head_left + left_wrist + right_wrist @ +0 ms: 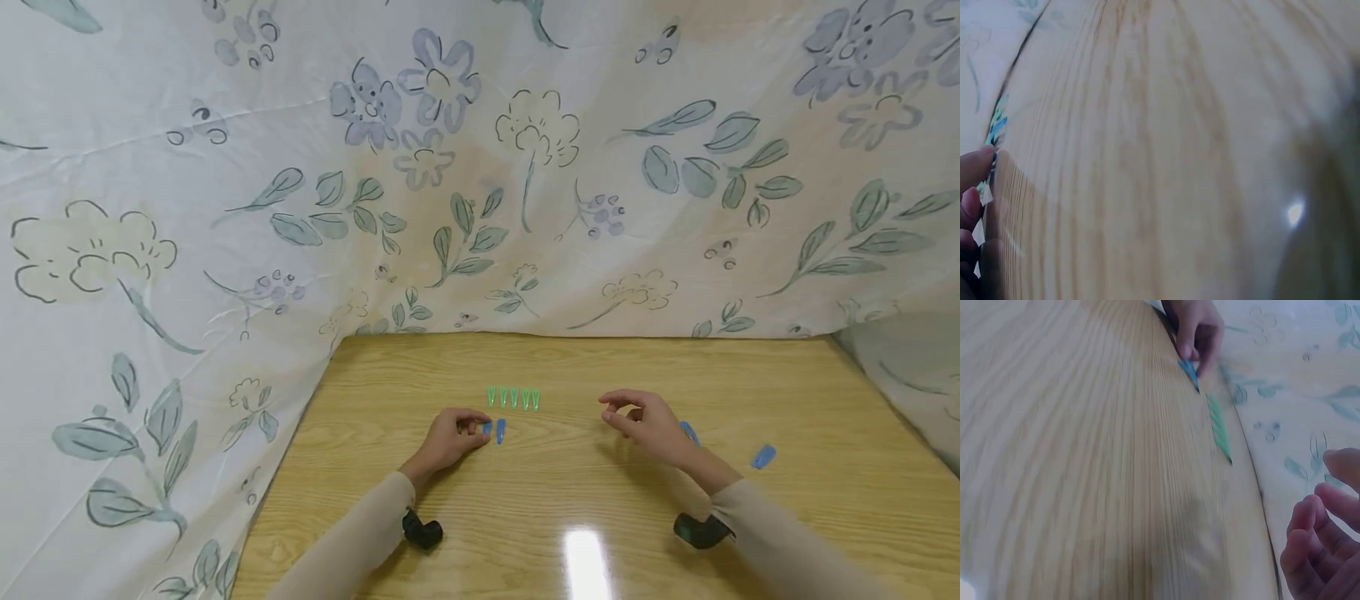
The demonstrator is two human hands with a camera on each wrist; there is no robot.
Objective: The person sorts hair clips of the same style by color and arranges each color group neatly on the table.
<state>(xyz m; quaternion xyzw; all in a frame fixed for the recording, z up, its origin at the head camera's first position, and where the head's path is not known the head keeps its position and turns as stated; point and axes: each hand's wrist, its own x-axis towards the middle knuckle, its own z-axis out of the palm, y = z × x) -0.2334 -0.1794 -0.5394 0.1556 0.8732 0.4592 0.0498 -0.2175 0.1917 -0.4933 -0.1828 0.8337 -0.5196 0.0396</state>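
Observation:
My left hand (448, 437) pinches a small blue snap hair clip (487, 427) between thumb and fingertips, low over the wooden table. Right beside it lies a second blue clip (501, 431), roughly parallel. Just beyond these, several green hair clips (514, 397) form a neat row; they also show as a green strip (1219, 428) in the right wrist view. Above the table to the right, my right hand (647, 423) hovers with loosely bent fingers and nothing between them. Near its wrist is another blue clip (689, 432), partly hidden by the arm.
Farther right on the table (570, 475) lies one more blue clip (763, 457), set at a slant. A floral cloth (480, 250) hangs along the table's back edge and both sides. Black wrist cameras (422, 531) sit under both forearms.

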